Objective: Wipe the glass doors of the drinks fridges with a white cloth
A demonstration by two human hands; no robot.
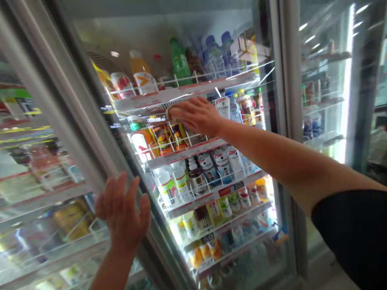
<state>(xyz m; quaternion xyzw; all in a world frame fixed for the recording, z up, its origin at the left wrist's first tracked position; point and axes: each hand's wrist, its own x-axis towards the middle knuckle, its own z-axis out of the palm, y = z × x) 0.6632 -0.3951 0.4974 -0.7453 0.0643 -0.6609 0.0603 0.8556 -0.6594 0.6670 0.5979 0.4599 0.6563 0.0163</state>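
Observation:
I face a drinks cooler with glass doors. My left hand [123,212] rests flat, fingers spread, against the metal door frame [75,133] at the lower left. My right hand [196,114] reaches across and presses a small pale cloth [171,113] against the glass door [272,133], level with the second shelf. The fingers are curled over the cloth. Behind the glass stand rows of bottles and cans on white wire shelves [187,151].
A second glass door [36,181] at the left shows more stocked shelves. Another cooler [326,80] stands at the right with cans inside. Orange and green bottles [178,60] fill the top shelf.

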